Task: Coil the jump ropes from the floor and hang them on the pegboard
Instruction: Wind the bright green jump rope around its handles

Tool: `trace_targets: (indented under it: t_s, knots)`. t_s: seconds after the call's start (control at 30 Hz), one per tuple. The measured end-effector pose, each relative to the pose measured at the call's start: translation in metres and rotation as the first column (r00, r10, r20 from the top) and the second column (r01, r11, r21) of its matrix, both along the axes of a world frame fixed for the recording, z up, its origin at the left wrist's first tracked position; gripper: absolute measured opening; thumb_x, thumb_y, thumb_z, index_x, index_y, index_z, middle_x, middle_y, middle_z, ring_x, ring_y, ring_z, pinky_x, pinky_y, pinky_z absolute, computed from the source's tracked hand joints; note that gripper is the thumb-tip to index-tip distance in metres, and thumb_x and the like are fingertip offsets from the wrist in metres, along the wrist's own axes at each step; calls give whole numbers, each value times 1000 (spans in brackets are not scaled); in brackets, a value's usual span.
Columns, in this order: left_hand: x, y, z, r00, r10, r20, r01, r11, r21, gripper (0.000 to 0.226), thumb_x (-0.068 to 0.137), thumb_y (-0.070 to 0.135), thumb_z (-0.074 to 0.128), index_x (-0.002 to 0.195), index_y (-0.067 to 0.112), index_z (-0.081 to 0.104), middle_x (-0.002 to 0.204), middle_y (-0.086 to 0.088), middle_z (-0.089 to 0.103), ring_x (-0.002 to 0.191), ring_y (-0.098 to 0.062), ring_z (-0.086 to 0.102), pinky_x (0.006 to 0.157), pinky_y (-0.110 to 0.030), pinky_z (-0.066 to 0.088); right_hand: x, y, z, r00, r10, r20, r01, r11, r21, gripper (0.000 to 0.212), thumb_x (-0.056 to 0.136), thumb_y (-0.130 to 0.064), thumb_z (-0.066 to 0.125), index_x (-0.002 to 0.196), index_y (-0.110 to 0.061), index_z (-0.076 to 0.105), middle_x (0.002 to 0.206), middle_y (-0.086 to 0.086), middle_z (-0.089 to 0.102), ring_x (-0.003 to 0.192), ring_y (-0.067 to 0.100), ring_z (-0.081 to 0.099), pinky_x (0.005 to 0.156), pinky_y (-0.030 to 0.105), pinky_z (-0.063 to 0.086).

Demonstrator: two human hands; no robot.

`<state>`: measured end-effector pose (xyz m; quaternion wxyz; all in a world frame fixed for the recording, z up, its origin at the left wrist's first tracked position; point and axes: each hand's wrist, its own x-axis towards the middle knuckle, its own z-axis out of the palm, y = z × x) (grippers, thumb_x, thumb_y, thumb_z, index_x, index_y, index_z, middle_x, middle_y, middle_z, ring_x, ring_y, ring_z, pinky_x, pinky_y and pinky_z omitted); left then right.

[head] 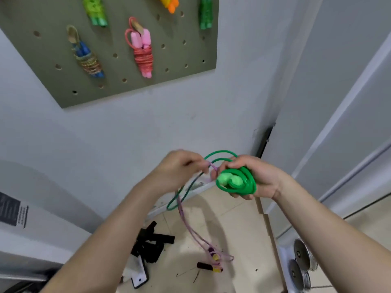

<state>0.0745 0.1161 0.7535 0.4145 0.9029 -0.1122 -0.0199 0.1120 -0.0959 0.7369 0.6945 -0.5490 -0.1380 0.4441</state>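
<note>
My right hand (257, 178) grips the two light-green handles (229, 179) of a green jump rope, with several turns of green cord (246, 182) wound round them. Loose green cord loops above the hand and hangs down to the left. My left hand (179, 168) pinches that loose green cord together with a pink cord. The pink jump rope (190, 227) trails down to the floor, where its purple and yellow handles (215, 261) lie. The olive pegboard (186, 79) on the wall holds several coiled ropes, among them a pink bundle (142, 50) and a blue bundle (88, 58).
Black straps (152, 242) and a white-and-black object (138, 273) lie on the tiled floor below my left arm. Metal discs (301, 265) stand at the lower right by a white door (338, 102). A grey appliance (25, 218) stands at the left.
</note>
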Motion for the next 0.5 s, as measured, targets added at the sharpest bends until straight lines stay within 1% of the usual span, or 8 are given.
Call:
trace_targets:
  t_s: [0.1,0.13,0.2,0.27,0.33,0.4,0.43,0.5]
  knots:
    - [16,8,30,946,254,204,-193,941,-276,28,91,20,50,65,27,57,52,15,52,51,2,41,51,-16,32,0,-14,-23,988,147,54,-144,988,-64,33,67,-33,75,81,-4,73,95,31,49,54,32,54,38,29,43]
    - [21,13,40,896,404,182,-285,840,-461,30,94,19,47,66,24,54,49,12,47,47,-1,37,46,-19,27,-2,-18,-30,986,160,51,-152,979,-135,33,65,-32,75,82,-4,73,92,30,52,51,31,54,36,29,44]
    - [32,36,59,806,591,-19,-364,471,-804,33,101,25,38,70,22,47,48,10,38,43,-6,26,41,-20,16,-9,-27,-41,991,129,15,-119,945,-306,30,65,-28,73,85,-4,73,81,25,63,44,23,57,31,22,43]
    - [41,63,72,746,639,-187,-348,135,-928,34,103,34,33,73,22,43,52,8,36,44,-7,22,40,-20,13,-17,-37,-59,996,89,30,-64,876,-477,33,63,-31,72,85,-6,73,74,16,68,44,19,58,32,21,43]
    - [45,78,71,703,661,-264,-351,0,-936,31,100,32,35,73,21,43,54,8,36,45,-9,23,41,-21,15,-23,-43,-76,995,-16,97,69,815,-575,34,64,-34,73,83,-7,73,68,13,67,45,19,58,35,22,44]
    - [49,81,53,641,715,-277,-477,88,-875,23,92,24,41,70,21,48,52,8,40,45,-11,30,42,-23,20,-25,-44,-82,974,-177,139,225,785,-578,22,77,-27,70,84,-7,74,65,11,68,45,19,59,37,21,43]
    - [49,80,37,603,770,-207,-602,268,-752,19,86,20,43,70,21,53,54,5,47,48,-15,41,44,-23,27,-24,-42,-80,963,-235,134,270,793,-546,19,82,-24,67,87,-7,74,69,13,70,47,20,61,37,20,41]
    - [46,75,-9,610,791,41,-769,604,-209,17,82,18,51,87,18,67,83,-8,65,79,-28,62,66,-33,46,-21,-34,-66,945,-319,67,318,853,-413,20,86,-20,62,92,-6,75,77,18,70,47,22,62,33,18,37]
